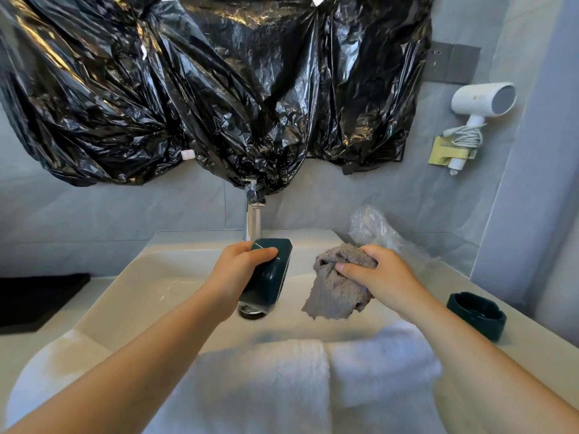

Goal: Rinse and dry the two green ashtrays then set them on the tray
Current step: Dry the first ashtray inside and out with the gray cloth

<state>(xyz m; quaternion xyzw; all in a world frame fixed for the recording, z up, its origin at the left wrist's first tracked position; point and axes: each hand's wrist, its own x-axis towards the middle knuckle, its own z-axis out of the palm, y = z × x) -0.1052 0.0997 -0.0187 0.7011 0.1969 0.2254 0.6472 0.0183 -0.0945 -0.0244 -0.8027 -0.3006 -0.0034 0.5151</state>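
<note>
Nearest the viewer, white towels (313, 380) lie folded over the near rim of the sink (141, 292). Beyond them both forearms reach out over the basin. At the middle, the left hand (238, 270) grips a green ashtray (269, 277), fingers curled over its far edge. It is held on edge and tilted, with its lower end above the drain (250, 310). Just to the right, apart from the ashtray, the right hand (382, 274) clutches a bunched grey cloth (338, 292), one corner hanging down over the basin. Further right, a second ashtray (476, 314) sits upright on the counter, near the right forearm and untouched. At the far left, a black tray (37, 296) lies flat on the counter, well apart from both ashtrays. Behind the held ashtray the faucet (253, 220) rises from the sink's far edge, and a crumpled clear bag (372, 227) sits to its right. Black plastic sheeting (219, 89) hangs across the far wall, its lowest fold touching the faucet top. A white hair dryer (482, 101) hangs on the wall at far right.
</note>
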